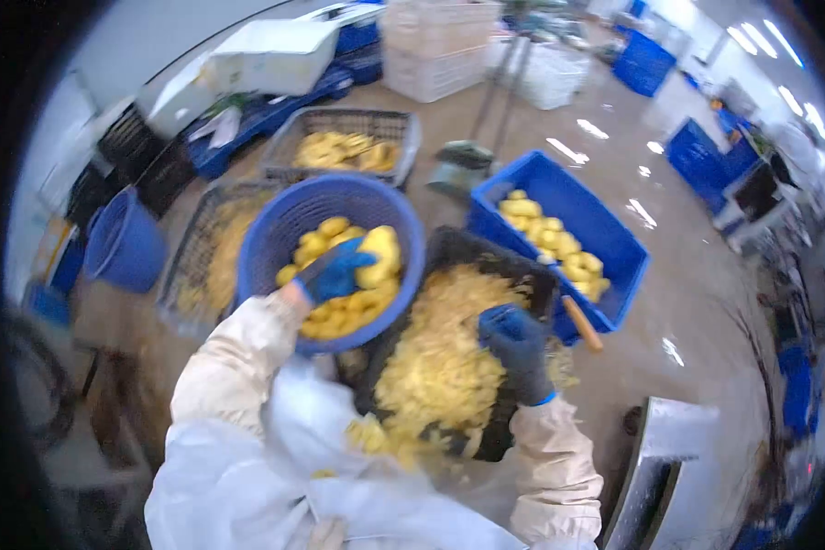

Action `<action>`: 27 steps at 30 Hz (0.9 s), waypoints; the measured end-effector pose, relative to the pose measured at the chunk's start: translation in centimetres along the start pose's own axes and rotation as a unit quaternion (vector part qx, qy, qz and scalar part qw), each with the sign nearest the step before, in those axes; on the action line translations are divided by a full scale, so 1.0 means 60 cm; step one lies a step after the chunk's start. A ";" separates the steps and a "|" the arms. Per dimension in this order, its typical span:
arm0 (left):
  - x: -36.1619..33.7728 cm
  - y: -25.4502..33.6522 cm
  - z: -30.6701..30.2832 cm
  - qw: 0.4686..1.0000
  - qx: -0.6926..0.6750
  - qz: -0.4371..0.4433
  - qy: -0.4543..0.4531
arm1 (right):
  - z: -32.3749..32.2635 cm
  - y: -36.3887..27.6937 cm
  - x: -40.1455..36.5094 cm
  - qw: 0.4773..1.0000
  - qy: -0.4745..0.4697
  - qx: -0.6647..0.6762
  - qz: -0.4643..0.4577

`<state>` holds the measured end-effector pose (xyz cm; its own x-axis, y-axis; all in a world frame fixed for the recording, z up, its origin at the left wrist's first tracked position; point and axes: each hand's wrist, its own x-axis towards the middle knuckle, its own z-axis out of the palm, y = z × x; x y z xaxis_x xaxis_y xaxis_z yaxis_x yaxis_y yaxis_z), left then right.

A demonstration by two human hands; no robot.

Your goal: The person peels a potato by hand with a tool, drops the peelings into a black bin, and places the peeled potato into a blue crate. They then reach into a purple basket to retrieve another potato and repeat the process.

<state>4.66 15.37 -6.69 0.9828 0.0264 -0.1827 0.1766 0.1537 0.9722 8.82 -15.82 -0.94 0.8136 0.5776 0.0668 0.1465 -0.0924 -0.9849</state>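
My left hand (pixel 333 273), in a dark glove with blue fingers, is inside a round blue-purple basket (pixel 252 243). Its fingers close on a large peeled potato (pixel 381 255), above several other yellow potatoes (pixel 357 307). My right hand (pixel 515 344), gloved as well, is curled closed over a black crate (pixel 449 243) heaped with pale peelings (pixel 445 362). Whatever sits in those curled fingers is hidden. Just right of that hand, a wooden handle (pixel 582 323) shows by the corner of a blue bin (pixel 619 266), which holds more peeled potatoes (pixel 559 243).
Beyond the basket stands a grey crate (pixel 284 137) of potatoes, with a crate of peelings (pixel 197 266) to the left. A blue bucket (pixel 128 243) is farther left. A long-handled dustpan (pixel 463 165) stands ahead. Metal equipment (pixel 655 449) is at right on the wet floor (pixel 697 302).
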 end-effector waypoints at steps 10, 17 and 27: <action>-0.121 0.065 0.252 0.921 -0.390 0.002 -0.009 | 0.066 -0.078 -0.045 0.960 -0.060 -0.173 -0.210; -0.117 0.053 0.283 0.869 -0.470 -0.089 -0.130 | -0.054 0.001 0.040 0.953 0.151 0.259 -0.042; -0.102 0.002 0.281 0.856 -0.469 -0.106 -0.191 | -0.045 0.040 0.021 0.979 0.099 0.175 0.015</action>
<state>-0.46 -1.45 -2.98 0.9119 -0.3967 -0.1052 0.4076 0.8455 0.3448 11.70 -17.53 -2.76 0.9127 0.4073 0.0315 -0.0540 0.1967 -0.9790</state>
